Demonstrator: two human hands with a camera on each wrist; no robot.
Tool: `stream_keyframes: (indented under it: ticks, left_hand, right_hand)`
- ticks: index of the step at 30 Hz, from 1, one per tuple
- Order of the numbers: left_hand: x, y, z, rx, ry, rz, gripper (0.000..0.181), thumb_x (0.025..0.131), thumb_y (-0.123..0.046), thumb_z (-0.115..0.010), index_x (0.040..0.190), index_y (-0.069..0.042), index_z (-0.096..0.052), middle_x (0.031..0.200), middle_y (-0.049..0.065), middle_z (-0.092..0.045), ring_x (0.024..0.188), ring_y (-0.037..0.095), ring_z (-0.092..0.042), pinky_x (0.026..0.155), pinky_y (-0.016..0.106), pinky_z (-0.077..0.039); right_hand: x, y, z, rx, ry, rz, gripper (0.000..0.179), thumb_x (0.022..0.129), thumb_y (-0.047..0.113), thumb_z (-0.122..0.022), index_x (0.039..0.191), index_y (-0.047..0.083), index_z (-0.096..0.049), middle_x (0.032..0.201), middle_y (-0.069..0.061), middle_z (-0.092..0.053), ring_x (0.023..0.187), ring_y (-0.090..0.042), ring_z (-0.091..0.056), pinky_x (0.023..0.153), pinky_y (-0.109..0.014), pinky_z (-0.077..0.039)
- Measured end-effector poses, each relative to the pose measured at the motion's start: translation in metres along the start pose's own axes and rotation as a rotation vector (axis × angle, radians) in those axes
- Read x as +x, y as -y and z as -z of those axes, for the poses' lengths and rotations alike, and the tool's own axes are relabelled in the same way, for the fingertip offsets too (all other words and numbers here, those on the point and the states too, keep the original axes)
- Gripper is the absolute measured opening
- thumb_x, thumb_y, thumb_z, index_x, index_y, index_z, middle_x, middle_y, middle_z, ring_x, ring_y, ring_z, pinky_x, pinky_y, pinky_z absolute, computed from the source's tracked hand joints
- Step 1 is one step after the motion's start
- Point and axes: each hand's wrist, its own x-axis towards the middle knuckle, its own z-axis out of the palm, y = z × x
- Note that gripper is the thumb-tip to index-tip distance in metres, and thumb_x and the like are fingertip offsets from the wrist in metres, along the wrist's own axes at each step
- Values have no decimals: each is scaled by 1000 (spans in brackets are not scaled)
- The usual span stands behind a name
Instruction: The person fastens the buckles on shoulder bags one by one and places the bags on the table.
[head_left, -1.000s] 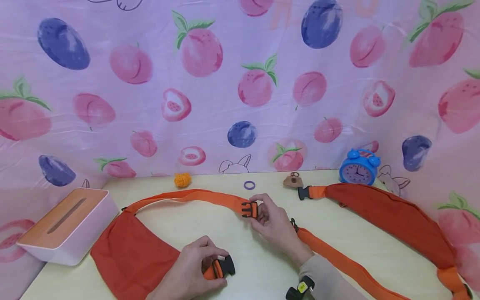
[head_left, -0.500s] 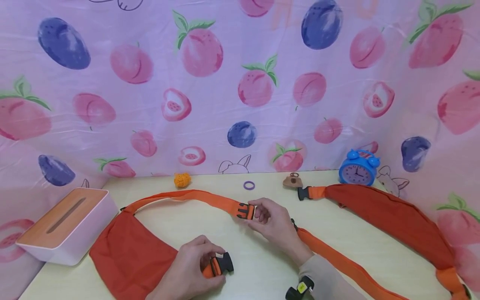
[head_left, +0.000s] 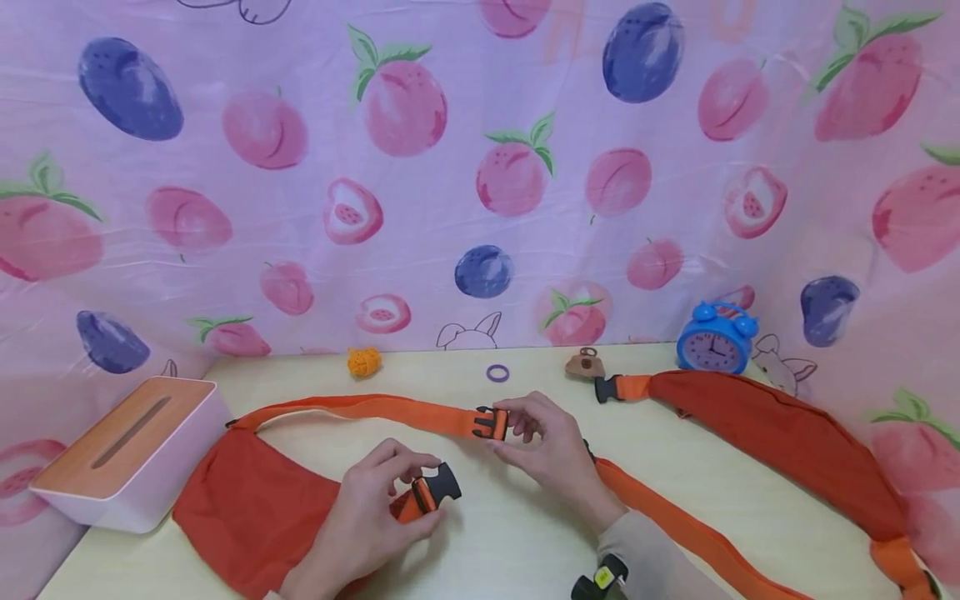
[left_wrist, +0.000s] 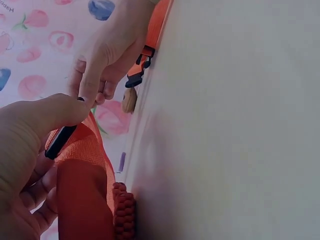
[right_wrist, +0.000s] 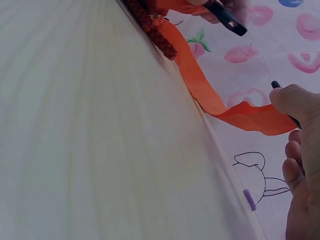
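Note:
A red waist bag [head_left: 255, 500] lies at the left of the table in the head view, its orange strap [head_left: 360, 407] curving along the back. My left hand [head_left: 360, 512] pinches the black socket half of its buckle [head_left: 441, 485] between thumb and fingers, raised in front of the bag. My right hand [head_left: 553, 450] pinches the pronged buckle half [head_left: 490, 423] at the strap's far end. The two halves are apart, prongs pointing left and socket facing right. In the right wrist view, the strap [right_wrist: 200, 90] runs to my right thumb and fingers.
A tissue box [head_left: 127, 450] stands at the left. Along the back are an orange knobbly trinket [head_left: 364, 362], a purple ring [head_left: 497, 372], a brown charm [head_left: 585, 363] and a blue alarm clock [head_left: 716, 340]. A second red waist bag [head_left: 772, 442] lies right, its strap [head_left: 697, 533] near my right forearm.
My left hand has risen and moved slightly left with the socket half, tilting it upward. My right hand has shifted a little left with the pronged half. The strap's back curve has flattened.

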Motion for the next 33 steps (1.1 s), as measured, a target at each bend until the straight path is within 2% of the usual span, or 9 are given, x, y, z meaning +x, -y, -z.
stream_keyframes:
  ticks: [10, 16, 23, 30, 33]
  left_hand:
    - [26, 1, 0, 11, -63, -78, 54, 75, -17, -106, 123, -22, -83, 102, -14, -63, 93, 10, -65, 73, 32, -61]
    - [39, 2, -3, -7, -90, -97, 52, 75, -17, -106, 122, -18, -83, 104, -11, -64, 92, 6, -65, 73, 34, -62]
    - [45, 4, -6, -31, -80, -91, 54, 76, -14, -105, 125, -20, -83, 105, -10, -62, 93, 8, -66, 77, 32, -61]
    - [49, 7, -9, -46, -68, -110, 53, 79, -12, -103, 127, -21, -83, 109, -8, -63, 98, 14, -66, 78, 37, -64]
    - [50, 8, -9, -55, -64, -127, 53, 79, -11, -103, 127, -19, -83, 109, -6, -64, 96, 17, -66, 78, 37, -65]
  right_hand:
    - [-1, 2, 1, 77, 26, 28, 55, 87, 8, -96, 136, 23, -76, 107, 1, -66, 99, -40, -67, 81, -33, -62]
    - [-1, 2, 0, 95, 41, 57, 55, 89, 10, -95, 139, 23, -74, 107, 2, -65, 99, -39, -66, 81, -33, -61]
    - [-1, 3, -1, 101, 80, 87, 56, 90, 14, -95, 140, 27, -74, 107, 2, -67, 98, -24, -66, 81, -32, -61]
    - [0, 4, 1, 83, 132, 85, 54, 90, 16, -96, 138, 29, -76, 104, 5, -66, 96, -23, -67, 83, -31, -61]
    - [0, 4, 1, 86, 155, 75, 54, 91, 13, -95, 139, 25, -76, 101, 3, -66, 93, -23, -67, 81, -30, -59]
